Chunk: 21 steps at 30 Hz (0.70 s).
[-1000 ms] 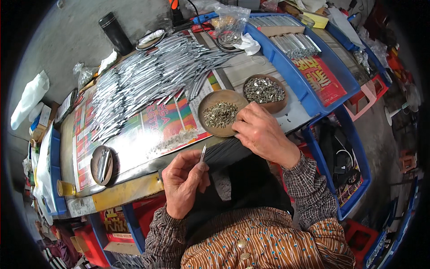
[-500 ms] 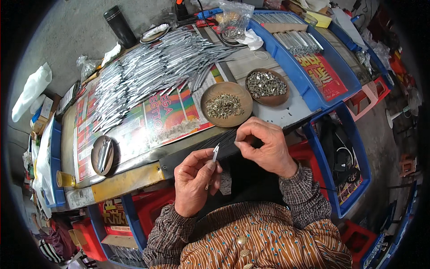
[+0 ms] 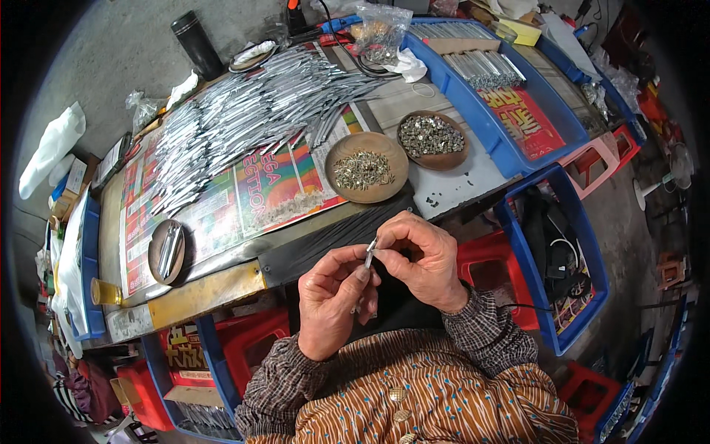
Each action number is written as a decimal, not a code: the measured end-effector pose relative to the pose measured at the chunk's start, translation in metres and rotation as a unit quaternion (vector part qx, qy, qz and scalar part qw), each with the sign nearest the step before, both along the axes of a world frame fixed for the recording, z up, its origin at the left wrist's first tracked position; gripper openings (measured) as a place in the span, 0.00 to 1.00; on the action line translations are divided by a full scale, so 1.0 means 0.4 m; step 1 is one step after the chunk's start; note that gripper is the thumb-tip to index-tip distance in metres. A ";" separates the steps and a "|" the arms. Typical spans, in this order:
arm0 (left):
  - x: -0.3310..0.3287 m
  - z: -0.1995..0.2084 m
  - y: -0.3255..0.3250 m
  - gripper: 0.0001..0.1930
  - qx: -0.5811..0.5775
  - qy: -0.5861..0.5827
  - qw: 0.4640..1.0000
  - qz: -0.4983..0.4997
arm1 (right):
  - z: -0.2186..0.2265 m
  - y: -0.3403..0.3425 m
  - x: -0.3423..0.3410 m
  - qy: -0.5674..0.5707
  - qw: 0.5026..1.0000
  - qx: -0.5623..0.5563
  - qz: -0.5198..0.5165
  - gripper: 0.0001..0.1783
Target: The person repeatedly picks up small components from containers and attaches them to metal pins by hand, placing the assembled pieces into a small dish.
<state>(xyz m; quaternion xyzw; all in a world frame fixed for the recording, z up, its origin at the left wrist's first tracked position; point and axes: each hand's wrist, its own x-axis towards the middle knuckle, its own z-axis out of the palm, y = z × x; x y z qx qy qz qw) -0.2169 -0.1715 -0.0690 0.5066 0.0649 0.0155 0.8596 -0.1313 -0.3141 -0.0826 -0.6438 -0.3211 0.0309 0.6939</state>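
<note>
My left hand pinches a slim silvery metal strip between thumb and fingers, its upper end pointing up and away from me. At that end the thumb and forefinger of my right hand close together. Whatever small part they grip is too small to make out. Just beyond the hands, a round wooden bowl holds many tiny brass-coloured pieces. To its right a darker wooden bowl contains small, chunky silvery pieces.
A wide pile of similar metal strips covers printed sheeting on the bench. An oval dish with several metal pieces lies left. Blue trays holding rods stand at the far right. A blue crate and red stools are below.
My right hand has moved left and slightly down, from beside the bowls to the strip's tip. The left hand has shifted slightly right, still holding the strip.
</note>
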 end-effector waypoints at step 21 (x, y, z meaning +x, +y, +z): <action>-0.003 -0.031 -0.012 0.10 0.082 -0.044 0.993 0.067 | -0.007 0.024 -0.026 -0.274 0.950 -0.051 -0.143 0.12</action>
